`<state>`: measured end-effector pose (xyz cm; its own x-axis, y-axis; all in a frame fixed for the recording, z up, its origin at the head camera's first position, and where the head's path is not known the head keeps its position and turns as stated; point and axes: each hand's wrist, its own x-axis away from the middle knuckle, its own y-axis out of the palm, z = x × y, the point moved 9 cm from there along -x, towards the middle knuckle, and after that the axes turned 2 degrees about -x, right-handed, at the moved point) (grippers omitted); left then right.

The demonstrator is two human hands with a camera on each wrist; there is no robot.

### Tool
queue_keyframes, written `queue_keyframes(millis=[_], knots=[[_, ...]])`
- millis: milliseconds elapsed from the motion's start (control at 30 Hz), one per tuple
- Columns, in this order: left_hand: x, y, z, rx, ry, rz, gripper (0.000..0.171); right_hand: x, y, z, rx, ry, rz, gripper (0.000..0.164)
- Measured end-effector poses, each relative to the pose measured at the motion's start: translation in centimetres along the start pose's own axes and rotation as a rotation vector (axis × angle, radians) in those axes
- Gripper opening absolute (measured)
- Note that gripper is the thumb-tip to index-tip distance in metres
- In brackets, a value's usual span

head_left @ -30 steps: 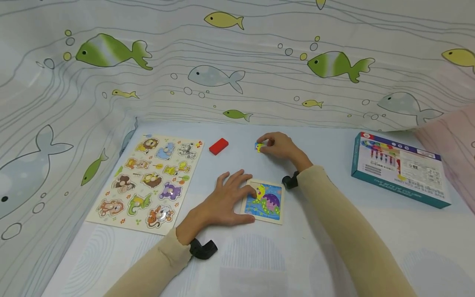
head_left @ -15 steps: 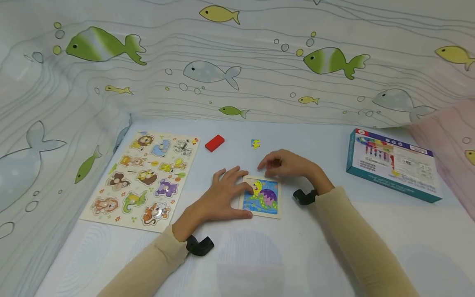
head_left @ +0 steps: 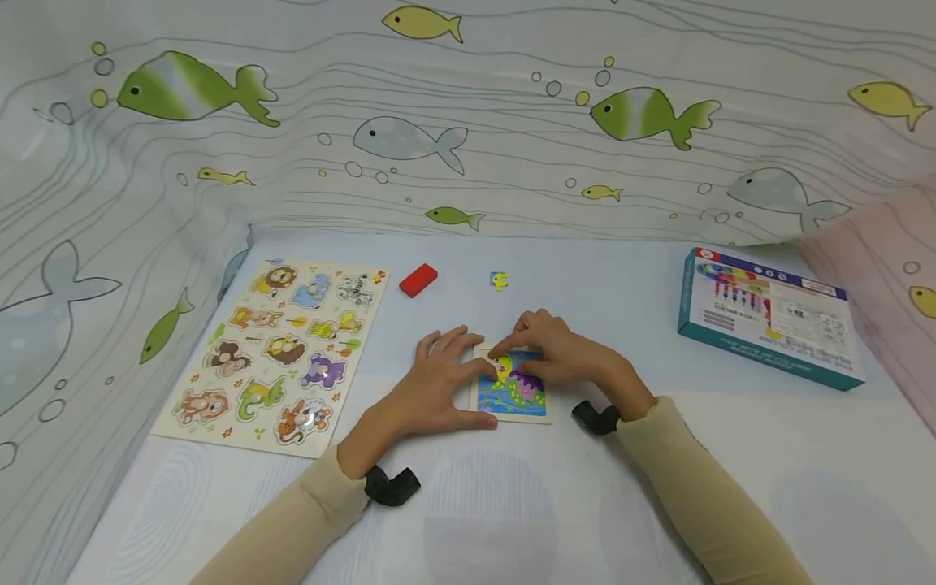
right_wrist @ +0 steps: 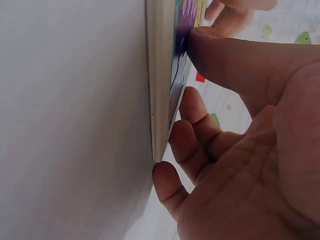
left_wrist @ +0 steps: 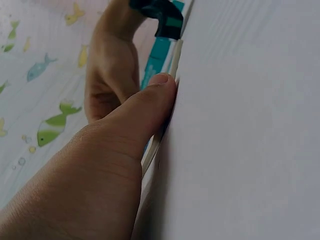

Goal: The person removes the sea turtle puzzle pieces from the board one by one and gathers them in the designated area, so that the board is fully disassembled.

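Note:
A small wooden-framed jigsaw puzzle (head_left: 515, 403) with a turtle picture lies between both hands in the head view. My left hand (head_left: 431, 390) rests at its left side, fingers spread. The left index finger reaches over the picture, and the thumb (left_wrist: 157, 92) lies against the frame's near edge. Over the puzzle's upper right is my right hand (head_left: 559, 348), its thumb touching the purple shell and its index finger near the upper left corner. In the right wrist view its other fingers (right_wrist: 185, 137) bend beside the frame. One yellow and blue puzzle piece (head_left: 499, 281) lies loose behind.
At the left lies a large animal knob puzzle board (head_left: 170, 424). A red block (head_left: 418, 280) sits between it and the loose piece. To the right is a flat teal-edged box (head_left: 775, 329). Fish-patterned sheeting (head_left: 526, 219) rises behind. Each wrist carries a black curved mount (head_left: 392, 486).
My right hand has let go of the yellow and blue puzzle piece at the back and come down onto the turtle puzzle. The left hand keeps its place; the head view has shifted slightly.

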<state>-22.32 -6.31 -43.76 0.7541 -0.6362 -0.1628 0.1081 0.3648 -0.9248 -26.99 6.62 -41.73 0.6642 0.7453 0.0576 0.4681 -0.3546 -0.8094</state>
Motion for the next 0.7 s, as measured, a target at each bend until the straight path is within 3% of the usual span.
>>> queue_keyframes(millis=[333, 700], knots=[[-0.07, 0.29, 0.54, -0.038, 0.032, -0.050, 0.062, 0.17, -0.06, 0.06, -0.030, -0.009, -0.048, 0.043], [-0.10, 0.03, 0.65, -0.031, 0.041, -0.043, 0.063, 0.02, -0.11, -0.17, -0.058, -0.044, -0.043, 0.045]])
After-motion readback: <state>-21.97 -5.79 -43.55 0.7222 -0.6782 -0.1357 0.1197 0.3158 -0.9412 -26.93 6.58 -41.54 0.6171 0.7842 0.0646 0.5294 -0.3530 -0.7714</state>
